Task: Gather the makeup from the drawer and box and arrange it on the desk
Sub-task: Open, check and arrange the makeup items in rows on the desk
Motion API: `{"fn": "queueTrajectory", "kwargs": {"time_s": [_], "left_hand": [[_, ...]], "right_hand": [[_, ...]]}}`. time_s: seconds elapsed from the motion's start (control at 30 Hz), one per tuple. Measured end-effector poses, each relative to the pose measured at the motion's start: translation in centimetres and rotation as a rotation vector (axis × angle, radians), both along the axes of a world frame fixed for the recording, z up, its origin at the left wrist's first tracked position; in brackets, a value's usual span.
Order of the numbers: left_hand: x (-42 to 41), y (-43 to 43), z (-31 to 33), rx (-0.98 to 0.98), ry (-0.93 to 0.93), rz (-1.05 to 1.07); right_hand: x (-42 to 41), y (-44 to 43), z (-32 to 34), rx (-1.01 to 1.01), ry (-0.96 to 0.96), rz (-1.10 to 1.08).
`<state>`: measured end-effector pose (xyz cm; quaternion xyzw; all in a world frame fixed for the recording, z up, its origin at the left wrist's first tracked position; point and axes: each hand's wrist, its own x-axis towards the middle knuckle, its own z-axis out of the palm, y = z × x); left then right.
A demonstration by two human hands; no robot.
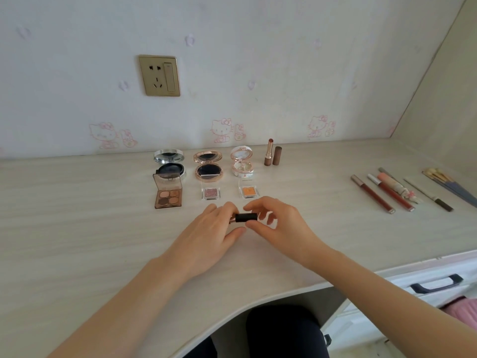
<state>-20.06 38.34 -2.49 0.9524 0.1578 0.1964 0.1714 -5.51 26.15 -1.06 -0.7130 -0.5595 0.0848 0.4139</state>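
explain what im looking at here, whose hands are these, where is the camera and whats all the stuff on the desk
There is no machine here. A person wears one wide-angle camera on the head, looking forward and down, so you see their own two bare arms reaching over a pale desk.

The left hand and right hand hold a small black lipstick tube between them, one hand at each end.

Behind the hands, makeup is laid out in rows. At the back are three open compacts. In front of those are a four-colour eyeshadow palette and two single eyeshadows. An uncapped lipstick stands beside its cap. On the right lie lip gloss tubes and brushes.
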Motion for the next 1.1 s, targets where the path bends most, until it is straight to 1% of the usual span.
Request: {"fn": "queueTrajectory", "kwargs": {"time_s": [0.07, 0.13, 0.2, 0.3, 0.37, 0.43, 0.57, 0.7, 1.1], "left_hand": [[0.0, 0.0, 0.0, -0.106, -0.026, 0.016], [0.1, 0.0, 0.0, -0.205, -0.053, 0.018], [0.2, 0.1, -0.1, -0.307, -0.076, 0.024], [0.2, 0.2, -0.2, -0.41, -0.107, 0.028], [0.2, 0.3, -0.2, -0.489, -0.123, 0.03], [0.3, 0.3, -0.1, -0.563, -0.141, 0.045], [0.2, 0.4, -0.2, -0.594, -0.16, 0.055], [0.4, 0.3, -0.1, -0.705, -0.255, 0.034], [0.8, -0.1, 0.6, -0.747, -0.315, 0.055]], "right_hand": [[-0.1, 0.2, 0.3, 0.019, 0.163, -0.039], [-0.2, 0.3, 0.6, 0.036, 0.286, -0.052], [-0.2, 0.2, 0.8, 0.037, 0.377, -0.054], [0.1, 0.2, 0.9, 0.051, 0.545, -0.057], [0.3, 0.1, 0.9, 0.048, 0.596, -0.089], [0.4, 0.1, 0.7, 0.05, 0.601, -0.128], [0.7, -0.1, 0.3, 0.043, 0.594, -0.171], [0.9, -0.3, 0.0, 0.011, 0.579, -0.152], [2.2, -0.7, 0.0, -0.011, 0.546, -0.119]]}}
